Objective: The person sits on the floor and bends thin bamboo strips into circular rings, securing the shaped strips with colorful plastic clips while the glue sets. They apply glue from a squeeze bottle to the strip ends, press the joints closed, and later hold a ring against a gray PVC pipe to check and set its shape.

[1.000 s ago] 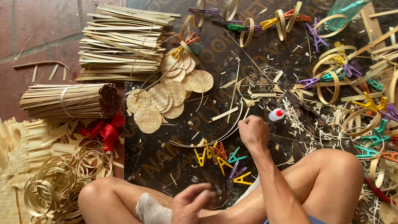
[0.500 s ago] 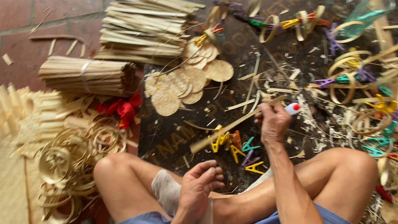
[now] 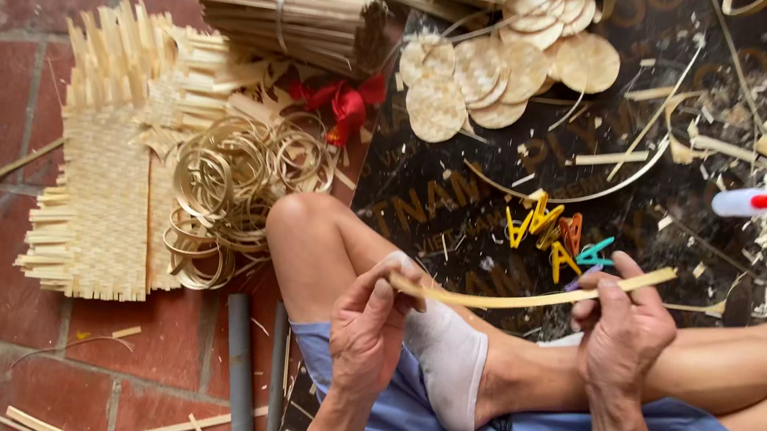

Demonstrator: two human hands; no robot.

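Across my crossed legs, a pale bamboo strip [image 3: 529,297] now spans both hands; half a second ago only my right hand [image 3: 622,325] gripped it, out over the dark mat [image 3: 424,201]. My left hand [image 3: 370,321] has closed on the near end, my right pinches the far end. Beyond lie coloured clips [image 3: 552,231] and woven discs [image 3: 499,69]. I judge the strip ready for working.

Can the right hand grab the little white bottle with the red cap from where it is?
Probably yes. The right hand holds one end of the bamboo strip, so it would need to let go first. The white bottle with the red cap lies just beyond it on the dark mat, nothing between.
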